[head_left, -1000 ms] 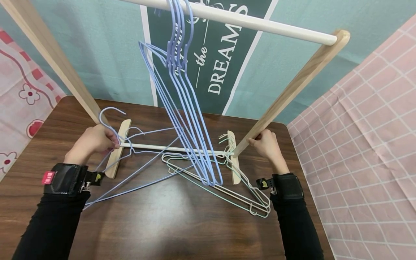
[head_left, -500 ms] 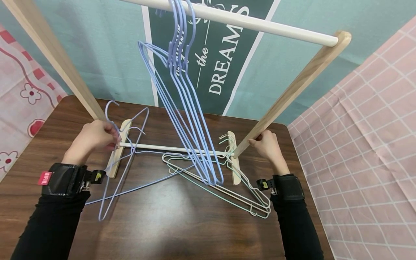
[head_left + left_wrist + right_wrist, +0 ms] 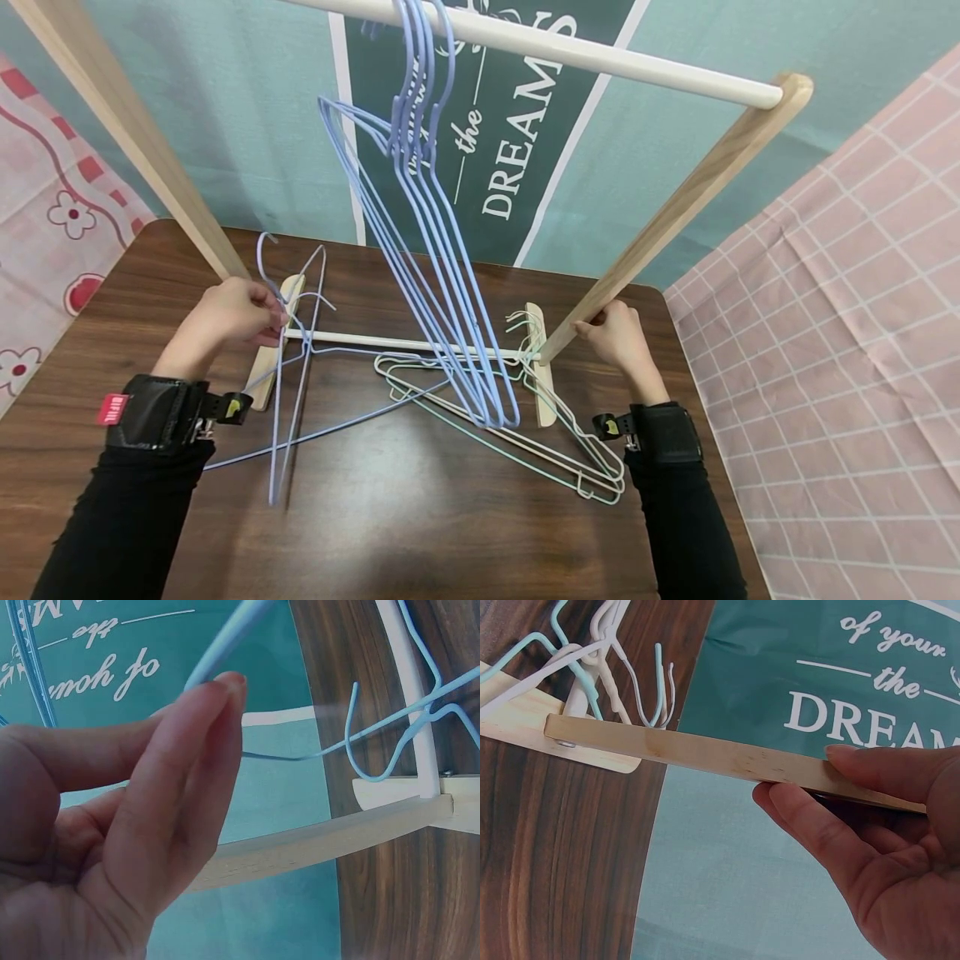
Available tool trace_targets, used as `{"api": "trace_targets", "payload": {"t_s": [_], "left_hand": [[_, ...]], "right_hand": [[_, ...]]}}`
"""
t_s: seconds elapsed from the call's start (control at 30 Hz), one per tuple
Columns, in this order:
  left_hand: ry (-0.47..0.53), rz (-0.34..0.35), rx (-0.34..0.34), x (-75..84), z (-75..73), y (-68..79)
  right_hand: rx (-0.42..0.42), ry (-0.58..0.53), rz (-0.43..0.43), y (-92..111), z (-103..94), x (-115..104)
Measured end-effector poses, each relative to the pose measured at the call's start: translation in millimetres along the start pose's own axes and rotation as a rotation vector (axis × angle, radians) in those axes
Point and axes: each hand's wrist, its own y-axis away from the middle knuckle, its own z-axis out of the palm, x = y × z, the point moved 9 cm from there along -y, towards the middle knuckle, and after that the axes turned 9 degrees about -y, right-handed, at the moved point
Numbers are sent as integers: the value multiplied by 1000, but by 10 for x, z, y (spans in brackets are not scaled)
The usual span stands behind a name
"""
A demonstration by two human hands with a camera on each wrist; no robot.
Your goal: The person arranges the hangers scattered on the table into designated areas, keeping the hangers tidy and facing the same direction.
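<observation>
A left hand pinches a blue hanger, thumb and fingertip tight on its wire at wrist-camera range; only the head view shows the frame edge-on over the table, left of centre. The right hand clasps a wooden post. Overhead, more hangers hang from a white rod.

Green backdrop panel: "of your", "the", "DREAMS"; red wrist tag: lettering unclear.
</observation>
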Motion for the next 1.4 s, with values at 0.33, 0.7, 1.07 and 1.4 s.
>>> {"api": "trace_targets", "payload": {"t_s": [0.33, 0.7, 1.07, 1.4], "left_hand": [[82, 11, -47, 25, 74, -30], [80, 50, -66, 115, 136, -42], [74, 99, -70, 229, 159, -75], [122, 84, -84, 284, 236, -111]], "right_hand": [[5, 2, -4, -2, -4, 4], [1, -1, -6, -6, -3, 1], [9, 8, -2, -6, -5, 4], [5, 8, -1, -11, 3, 18]]}}
